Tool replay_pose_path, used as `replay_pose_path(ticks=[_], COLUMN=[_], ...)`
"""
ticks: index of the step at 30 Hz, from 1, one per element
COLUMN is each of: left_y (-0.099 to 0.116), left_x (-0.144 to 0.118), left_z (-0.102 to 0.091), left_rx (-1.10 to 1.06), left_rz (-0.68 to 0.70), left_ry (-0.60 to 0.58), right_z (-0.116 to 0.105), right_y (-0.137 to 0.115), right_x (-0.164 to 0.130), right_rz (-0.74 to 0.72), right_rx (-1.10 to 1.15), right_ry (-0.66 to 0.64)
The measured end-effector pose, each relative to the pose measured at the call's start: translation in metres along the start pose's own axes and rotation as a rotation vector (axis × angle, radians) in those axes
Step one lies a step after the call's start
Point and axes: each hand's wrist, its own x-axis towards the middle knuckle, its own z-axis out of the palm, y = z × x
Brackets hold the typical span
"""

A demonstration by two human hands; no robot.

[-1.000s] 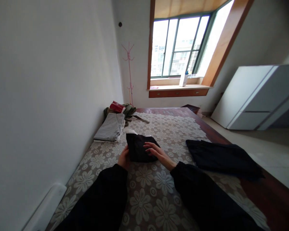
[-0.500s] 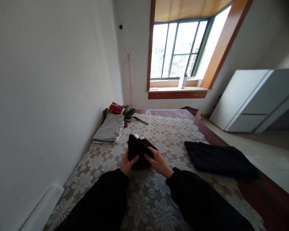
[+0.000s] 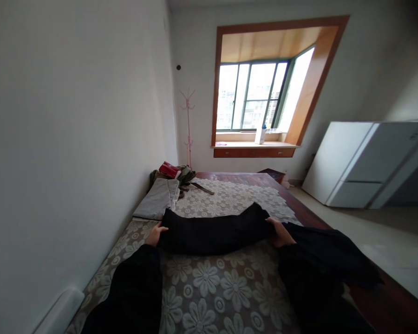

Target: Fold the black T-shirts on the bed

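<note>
A black piece of folded clothing stretches sideways between my two hands, above the flower-patterned cover. At its left end, my left hand is closed on the cloth with the thumb on top. My right hand grips the opposite end, its fingers partly hidden by the fabric. The cloth's upper right corner stands up a little, and its middle sags slightly. Just beyond my right hand lies a dark folded garment, partly covered by my sleeve.
Folded grey clothing lies against the left wall, with a red item and an olive strapped bundle behind it. A pink coat stand is at the back. A white fridge stands to the right.
My hands have moved apart, and the bunched black clothing is now spread out wide between them. The view has tilted up a little.
</note>
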Motion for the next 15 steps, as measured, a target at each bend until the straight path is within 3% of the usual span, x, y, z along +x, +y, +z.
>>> replay_pose_path(ticks=[6,10,15], left_y=[-0.006,0.015,0.041], left_x=[-0.005,0.009,0.051], left_z=[0.005,0.008,0.017], left_rx=[0.16,0.262,0.5], left_rz=[0.073,0.26,0.319], left_ry=[0.097,0.124,0.169], right_z=[-0.001,-0.008,-0.017], right_y=[0.021,0.021,0.014], right_x=[0.009,0.012,0.025], right_rz=[0.087,0.02,-0.075], right_rx=[-0.003,0.116,-0.269], right_ry=[0.011,0.008,0.057])
